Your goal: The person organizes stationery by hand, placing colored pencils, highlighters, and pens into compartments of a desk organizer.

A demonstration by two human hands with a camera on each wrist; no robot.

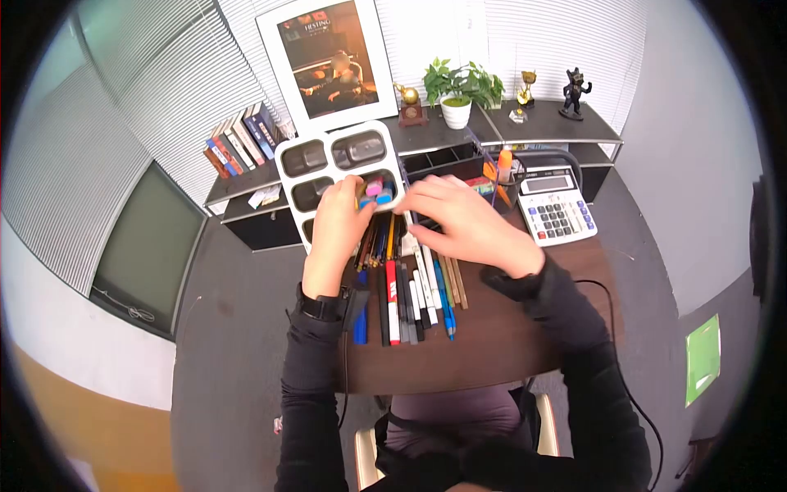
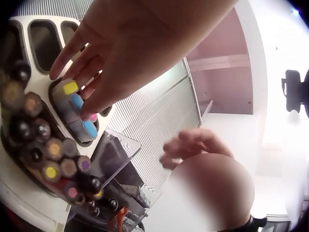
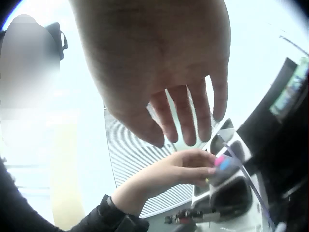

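My left hand reaches into a compartment of the white tray, its fingers spread over small blocky pieces with yellow, blue and pink ends. In the left wrist view these pieces stand in the compartment, and the thumb tip overlaps the blue and pink ends. To the right, my right hand hovers palm down with extended fingers and holds nothing. A packed bundle of pencils fills the neighbouring compartment. Closer to my body, pens and markers lie in a row on the brown table.
A calculator sits at the right, beside a dark pen holder with an orange-capped tube. Behind stand books, a framed picture, a potted plant and a black figurine. A cable runs beside my right arm.
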